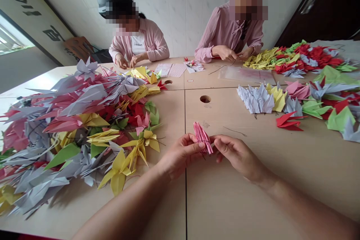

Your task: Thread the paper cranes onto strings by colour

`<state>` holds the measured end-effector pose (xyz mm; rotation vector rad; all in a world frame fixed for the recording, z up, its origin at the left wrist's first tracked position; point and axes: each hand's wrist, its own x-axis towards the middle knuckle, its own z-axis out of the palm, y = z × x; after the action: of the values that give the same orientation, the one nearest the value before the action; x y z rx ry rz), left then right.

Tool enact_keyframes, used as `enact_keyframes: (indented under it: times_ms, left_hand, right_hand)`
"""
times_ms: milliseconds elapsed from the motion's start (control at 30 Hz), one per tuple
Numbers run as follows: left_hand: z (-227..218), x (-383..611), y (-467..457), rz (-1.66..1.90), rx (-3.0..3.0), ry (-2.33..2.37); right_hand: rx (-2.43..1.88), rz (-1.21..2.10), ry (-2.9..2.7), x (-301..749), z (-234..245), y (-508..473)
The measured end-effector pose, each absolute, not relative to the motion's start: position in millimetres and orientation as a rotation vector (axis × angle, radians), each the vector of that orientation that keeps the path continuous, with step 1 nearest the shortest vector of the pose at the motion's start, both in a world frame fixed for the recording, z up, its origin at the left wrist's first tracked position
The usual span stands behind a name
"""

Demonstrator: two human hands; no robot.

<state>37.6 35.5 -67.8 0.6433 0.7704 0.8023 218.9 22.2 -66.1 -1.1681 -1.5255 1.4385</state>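
L hand (180, 155) had the pink bundle (201, 135) pinched btwn thumb & fingers, up off the table (165, 198), abt. over its centre seam (185, 195), dark cord (204, 141) wrapped round the folded paper. R hand (237, 155) was just beside the bundle's R edge, fingers bent, thumb near index; couldn't tell if they gripped cord or nothing. Loose thread (235, 131) lay just beyond R hand. Big mixed-colour pile (75, 116) on L; white cranes (257, 99) stood in a row far R, red crane (289, 122) nearer. Round hole (205, 99) beyond the bundle. Opp. side: 2 co-workers in pink tops, L one (137, 41) & R one (227, 33), hands low at table; their finger detail too small to tell.
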Motion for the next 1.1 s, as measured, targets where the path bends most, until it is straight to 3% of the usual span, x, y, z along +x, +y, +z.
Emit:
enact_keyframes:
  times_ms: [467, 1100]
  left_hand:
    - [-66.4, 38.1, 35.9, 0.796, 0.612, 0.802]
    - [-67.5, 38.0, 35.5, 0.765, 0.621, 0.803]
  right_hand:
    - [-1.296, 1.240, -1.674, 218.4, -63.2, 22.5]
    - [-1.276, 1.282, -1.669, 218.6, -65.7, 23.2]
